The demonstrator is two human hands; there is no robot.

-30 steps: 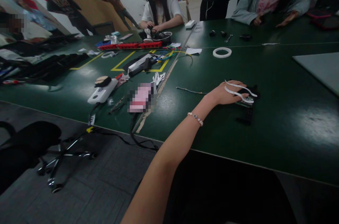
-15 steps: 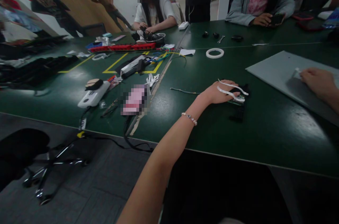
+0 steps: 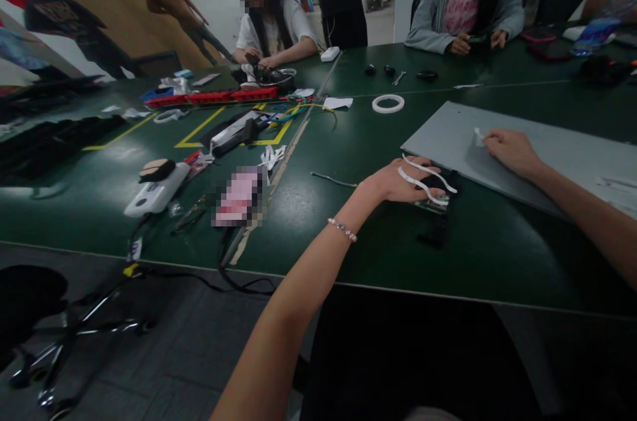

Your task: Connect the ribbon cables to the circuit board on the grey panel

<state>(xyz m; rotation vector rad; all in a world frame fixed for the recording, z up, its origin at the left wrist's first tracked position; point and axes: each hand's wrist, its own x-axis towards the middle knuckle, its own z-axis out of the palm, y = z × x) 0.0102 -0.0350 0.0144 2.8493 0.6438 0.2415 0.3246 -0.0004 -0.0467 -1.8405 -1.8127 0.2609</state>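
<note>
My left hand (image 3: 405,180) rests over a black device with a green circuit board (image 3: 432,206), thumb and fingers on either side of its black part. Two thin white strips (image 3: 423,185) lie across the back of this hand and its fingers. Dark pieces stick out past the hand; the palm hides the rest. Over a flat grey panel (image 3: 432,135), my right hand (image 3: 512,150) is closed in a pinch. A small white strip (image 3: 478,135) shows at its fingertips. The panel lies just beyond my left hand.
A roll of white tape (image 3: 388,103) lies beyond the panel's left corner. A thin cable (image 3: 332,178) runs left of my wrist. Further left are a pink-screened phone (image 3: 239,196), a white power strip (image 3: 158,188) and wires. Co-workers sit across the green table (image 3: 308,235).
My view has swung right, so the table and its things appear further left. More of the panel and my right forearm shows. Both hands keep nearly the same pose.
</note>
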